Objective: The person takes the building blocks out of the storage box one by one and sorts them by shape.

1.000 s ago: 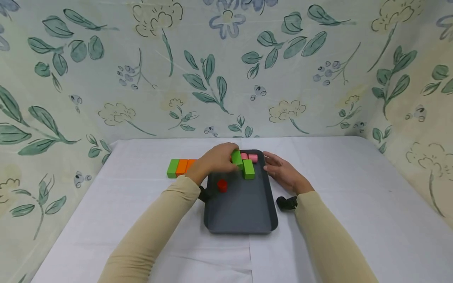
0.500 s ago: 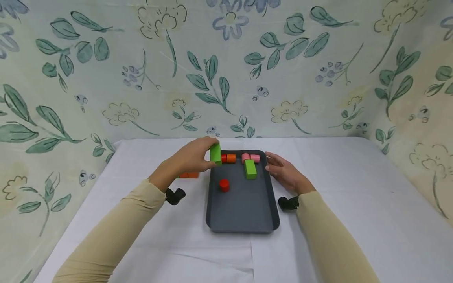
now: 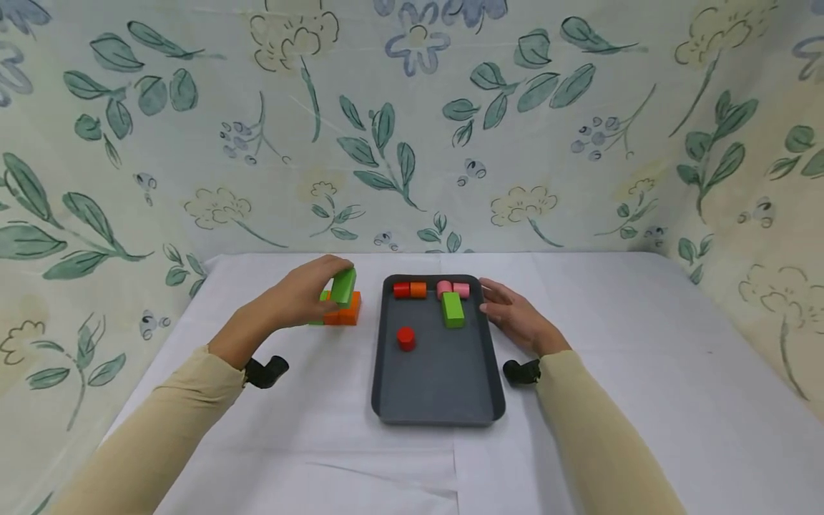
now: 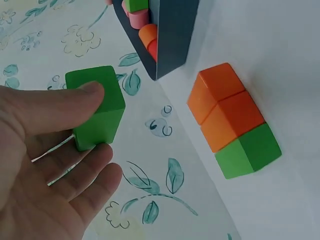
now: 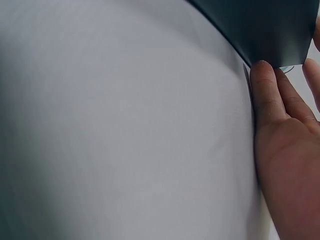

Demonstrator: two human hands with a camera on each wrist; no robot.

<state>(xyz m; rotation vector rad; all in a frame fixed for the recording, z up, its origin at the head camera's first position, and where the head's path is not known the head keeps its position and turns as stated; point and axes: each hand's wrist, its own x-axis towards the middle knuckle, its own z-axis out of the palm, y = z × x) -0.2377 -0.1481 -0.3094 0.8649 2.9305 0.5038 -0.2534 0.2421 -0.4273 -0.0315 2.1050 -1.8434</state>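
Note:
My left hand (image 3: 299,293) pinches a green block (image 3: 344,287) between thumb and fingers, left of the dark grey tray (image 3: 438,386). In the head view the block overlaps a row on the cloth: two orange blocks (image 4: 232,117) and one green block (image 4: 261,146), side by side. The left wrist view shows the thumb (image 4: 65,107) on the held block and a gap to that row. Fairly straight fingers of my right hand (image 3: 518,318) touch the tray's right side near its far corner. Inside the tray, a second green block (image 3: 453,310) lies before two pink cylinders (image 3: 460,290).
A red cylinder (image 3: 401,290) and an orange cylinder (image 3: 418,290) lie at the tray's far left corner. Another red cylinder (image 3: 405,339) is nearer its left wall. White cloth (image 3: 611,400) covers the table, and a leaf-patterned curtain (image 3: 412,143) hangs behind.
My left hand has carried the green block leftward, from over the tray to the row of blocks on the cloth. The right hand stays at the tray's side.

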